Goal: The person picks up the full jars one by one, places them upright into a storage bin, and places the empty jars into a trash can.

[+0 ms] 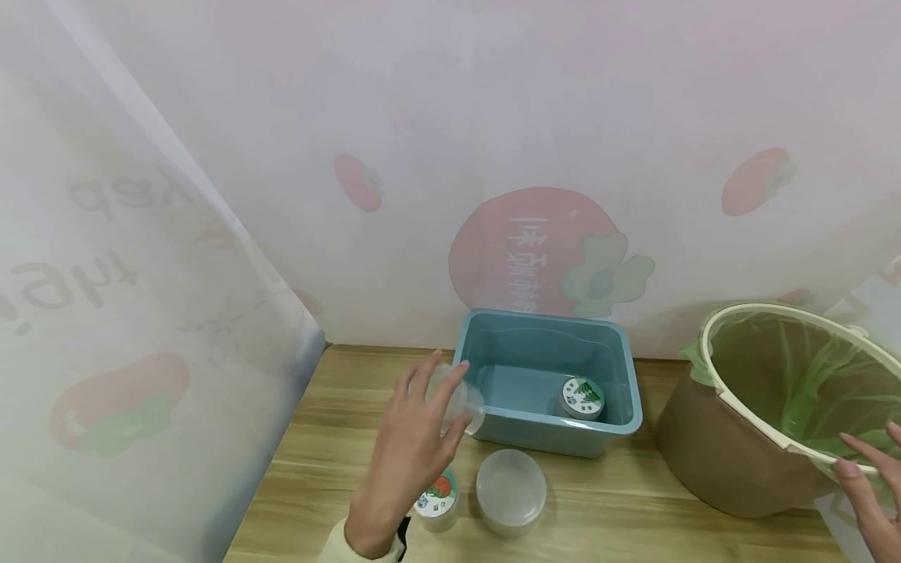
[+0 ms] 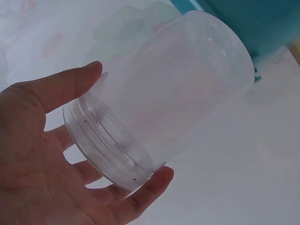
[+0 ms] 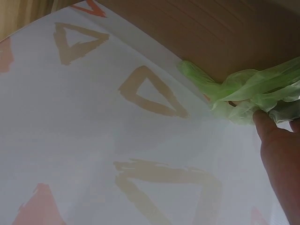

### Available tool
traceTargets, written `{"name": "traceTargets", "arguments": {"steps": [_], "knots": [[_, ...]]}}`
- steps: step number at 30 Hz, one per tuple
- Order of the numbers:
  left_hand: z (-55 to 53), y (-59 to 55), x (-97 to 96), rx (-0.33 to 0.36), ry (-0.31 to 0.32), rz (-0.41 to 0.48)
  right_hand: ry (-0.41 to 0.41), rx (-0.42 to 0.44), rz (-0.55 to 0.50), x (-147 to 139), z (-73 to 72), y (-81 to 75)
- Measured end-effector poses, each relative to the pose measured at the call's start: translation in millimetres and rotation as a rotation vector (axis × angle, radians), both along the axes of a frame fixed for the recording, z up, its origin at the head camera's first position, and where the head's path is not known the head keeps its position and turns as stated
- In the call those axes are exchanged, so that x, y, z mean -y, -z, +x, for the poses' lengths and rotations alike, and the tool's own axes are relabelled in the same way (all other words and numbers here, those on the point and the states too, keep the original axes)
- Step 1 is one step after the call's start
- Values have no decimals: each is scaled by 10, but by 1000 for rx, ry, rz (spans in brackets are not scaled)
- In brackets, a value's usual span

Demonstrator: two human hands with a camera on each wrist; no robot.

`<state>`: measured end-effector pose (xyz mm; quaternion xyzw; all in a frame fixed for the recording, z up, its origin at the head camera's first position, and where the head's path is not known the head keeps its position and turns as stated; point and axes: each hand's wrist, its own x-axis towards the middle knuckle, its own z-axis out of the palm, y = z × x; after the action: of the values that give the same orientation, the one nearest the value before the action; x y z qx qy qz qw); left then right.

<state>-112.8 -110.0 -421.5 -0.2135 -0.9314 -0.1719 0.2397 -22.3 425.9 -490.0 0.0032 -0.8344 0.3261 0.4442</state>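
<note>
My left hand [image 1: 415, 430] holds a clear plastic jar [image 2: 173, 93] by its wide, ridged end, thumb on one side and fingers on the other. The jar is tilted in front of the left end of a blue plastic bin [image 1: 538, 442]. A jar with a green picture on its white lid [image 1: 582, 397] stands inside that bin. Near my left wrist is a jar with a red picture on its lid [image 1: 439, 496], partly hidden; beside it stands a clear round container [image 1: 511, 493]. My right hand [image 1: 876, 485], cut off by the frame, touches the green bag [image 3: 248, 89] at the trash can's rim.
The brown trash can [image 1: 732, 461] with a cream rim stands at the right, lined with the green bag. A wooden tabletop [image 1: 331, 446] lies under everything. White printed sheeting [image 1: 394, 258] covers the wall behind and hangs at the left.
</note>
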Motion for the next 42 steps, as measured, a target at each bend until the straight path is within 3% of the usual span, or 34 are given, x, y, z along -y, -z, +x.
{"name": "traceTargets", "arguments": {"steps": [11,21,31,42], "knots": [[-12,-85,-430,57,130,31,5,-7,-6,3,-7,30],[56,-159,-787,72,230,57,-26,-57,-23,37,6,55],[83,-228,-1136,-26,312,54,-40,-81,-18,21,-17,67],[35,-193,-1466,-93,337,54,-28,-68,-37,29,-8,65]]}}
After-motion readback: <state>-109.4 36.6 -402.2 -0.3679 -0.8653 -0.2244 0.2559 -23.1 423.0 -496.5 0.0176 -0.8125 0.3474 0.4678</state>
